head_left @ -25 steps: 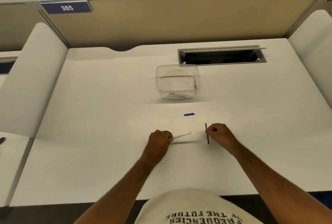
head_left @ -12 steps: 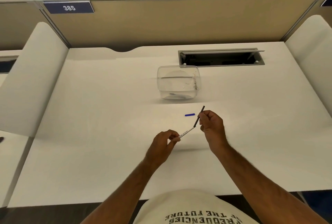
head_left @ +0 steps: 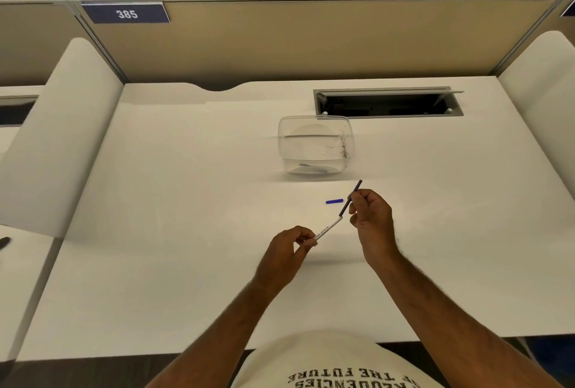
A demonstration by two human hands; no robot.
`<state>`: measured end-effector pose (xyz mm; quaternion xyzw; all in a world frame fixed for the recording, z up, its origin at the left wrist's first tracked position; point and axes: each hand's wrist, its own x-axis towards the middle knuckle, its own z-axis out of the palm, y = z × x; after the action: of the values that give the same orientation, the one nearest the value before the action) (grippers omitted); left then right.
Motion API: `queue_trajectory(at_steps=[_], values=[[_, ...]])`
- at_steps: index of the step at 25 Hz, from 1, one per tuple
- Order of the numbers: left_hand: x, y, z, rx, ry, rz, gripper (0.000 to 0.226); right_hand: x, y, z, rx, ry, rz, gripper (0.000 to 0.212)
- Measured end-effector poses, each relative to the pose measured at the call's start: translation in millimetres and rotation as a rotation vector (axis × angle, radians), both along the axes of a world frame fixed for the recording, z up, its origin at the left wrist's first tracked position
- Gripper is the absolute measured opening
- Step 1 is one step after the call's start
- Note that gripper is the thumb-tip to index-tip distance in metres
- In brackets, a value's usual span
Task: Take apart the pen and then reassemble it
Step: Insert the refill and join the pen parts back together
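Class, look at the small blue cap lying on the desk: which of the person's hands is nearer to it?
Right. The right hand, holding the dark refill, sits just beside the blue cap; the left hand is nearer the person.

Blue plate (head_left: 125,13) reads "385"; shirt (head_left: 336,369) print "THE FUTURE".

From my remote station: the desk (head_left: 186,232) shows a smooth, matt white laminate. Near its far edge stands a clear, glossy plastic tub (head_left: 314,146), beside a grey metal-looking cable tray (head_left: 385,101). The pen barrel (head_left: 328,228) reads as white plastic with print, the refill (head_left: 350,201) as dark matt plastic, the blue cap (head_left: 334,201) smooth. The partition (head_left: 311,42) looks like tan cloth.
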<state>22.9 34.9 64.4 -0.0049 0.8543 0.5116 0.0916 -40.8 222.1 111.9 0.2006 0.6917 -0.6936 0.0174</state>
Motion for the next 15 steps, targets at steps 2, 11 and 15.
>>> queue_trajectory(at_steps=[2, 11, 15], values=[[-1.1, -1.0, 1.8, 0.011, -0.005, 0.003, 0.007, -0.1, -2.7, 0.2, 0.007, 0.012, 0.018, 0.012], [-3.2, -4.6, 3.2, 0.039, -0.025, -0.001, 0.008, -2.2, -6.9, -1.5, -0.026, 0.006, -0.002, 0.015], [-2.9, -4.9, 3.3, 0.066, -0.051, 0.009, 0.008, -2.1, -7.5, -6.0, -0.006, 0.04, 0.016, 0.011]])
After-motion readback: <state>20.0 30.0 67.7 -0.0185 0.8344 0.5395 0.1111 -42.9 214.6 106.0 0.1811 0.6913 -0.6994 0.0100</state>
